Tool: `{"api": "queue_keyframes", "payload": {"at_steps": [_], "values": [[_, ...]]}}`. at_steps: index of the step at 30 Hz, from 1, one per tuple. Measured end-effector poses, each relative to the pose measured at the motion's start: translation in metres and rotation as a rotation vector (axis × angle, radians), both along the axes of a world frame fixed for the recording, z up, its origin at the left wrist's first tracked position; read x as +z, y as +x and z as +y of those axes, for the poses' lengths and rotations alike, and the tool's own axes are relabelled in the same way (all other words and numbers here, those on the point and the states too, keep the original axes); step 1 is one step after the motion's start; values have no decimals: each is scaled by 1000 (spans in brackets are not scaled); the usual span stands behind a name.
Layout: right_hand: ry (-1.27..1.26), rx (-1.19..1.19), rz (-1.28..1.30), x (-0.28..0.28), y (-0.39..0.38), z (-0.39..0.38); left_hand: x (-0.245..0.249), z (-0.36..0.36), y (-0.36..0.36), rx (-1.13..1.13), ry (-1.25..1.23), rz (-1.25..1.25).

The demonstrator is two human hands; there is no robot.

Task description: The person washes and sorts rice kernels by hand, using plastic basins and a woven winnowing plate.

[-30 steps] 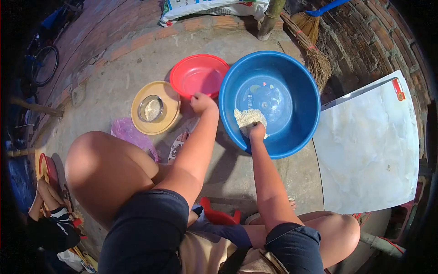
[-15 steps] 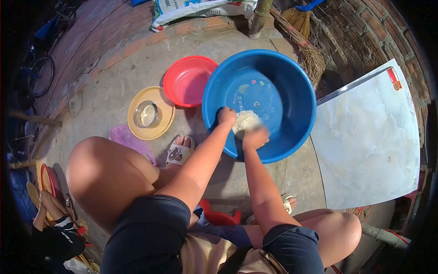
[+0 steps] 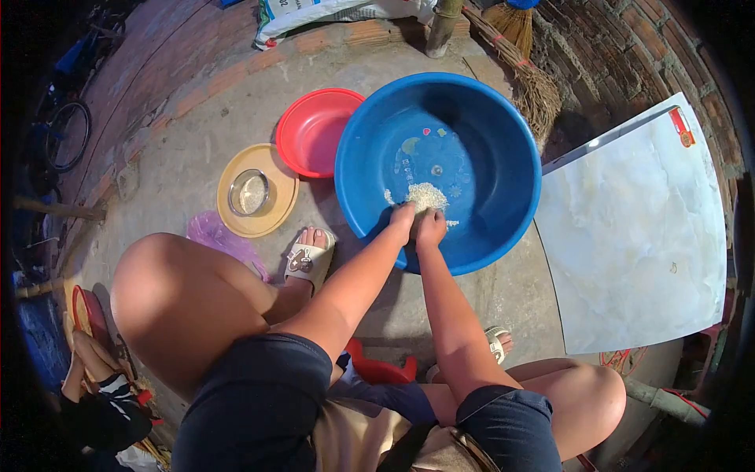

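Steel bowl (image 3: 252,193): on yellow plate (image 3: 277,167), far left; untouched.
Red basin (image 3: 318,134): beside blue basin (image 3: 495,141); L hand was at its edge 1 s ago, now gone.
Rice (image 3: 427,193): small pile on blue basin floor, near side.
L hand (image 3: 403,216): moved inside basin; fingers curled down at pile edge; grasp: cannot tell.
R hand (image 3: 430,228): touching L hand, fingers bent into pile; grasp: cannot tell.
Change: 1 hand on rice, now 2; both work the same pile.

Concrete floor (image 3: 487,307) under daylight; brick wall (image 3: 621,55) at one o'clock, broom (image 3: 536,88) beside it, pale slab (image 3: 637,228) at three, bicycle (image 3: 67,135) at ten.
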State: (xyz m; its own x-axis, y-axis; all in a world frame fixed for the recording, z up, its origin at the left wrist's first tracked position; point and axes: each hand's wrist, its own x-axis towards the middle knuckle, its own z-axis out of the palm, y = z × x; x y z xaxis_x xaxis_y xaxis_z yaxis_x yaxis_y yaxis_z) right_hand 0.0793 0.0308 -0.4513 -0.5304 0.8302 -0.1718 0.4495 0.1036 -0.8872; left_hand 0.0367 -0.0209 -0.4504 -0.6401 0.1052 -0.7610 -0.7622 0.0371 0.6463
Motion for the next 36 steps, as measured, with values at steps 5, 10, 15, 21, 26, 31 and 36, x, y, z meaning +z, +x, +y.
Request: {"api": "queue_keyframes", "payload": {"at_steps": [5,10,15,21,26,31,36], "values": [[-40,44,198,21,-3,-11,-22,-5,-5,76,497,-222],[195,162,203,48,-6,-13,-28,-3,-21,229,571,-127],[359,-69,41,32,-14,10,22,5,-34,361,219,-27],[178,-108,-292,21,-19,27,58,12,-39,248,415,-50],[42,-61,-465,31,-24,29,82,18,-63,57,537,-113],[60,57,-564,27,-25,28,148,3,-104,99,609,44],[247,220,-486,21,-12,19,161,-51,-155,354,535,311]]}}
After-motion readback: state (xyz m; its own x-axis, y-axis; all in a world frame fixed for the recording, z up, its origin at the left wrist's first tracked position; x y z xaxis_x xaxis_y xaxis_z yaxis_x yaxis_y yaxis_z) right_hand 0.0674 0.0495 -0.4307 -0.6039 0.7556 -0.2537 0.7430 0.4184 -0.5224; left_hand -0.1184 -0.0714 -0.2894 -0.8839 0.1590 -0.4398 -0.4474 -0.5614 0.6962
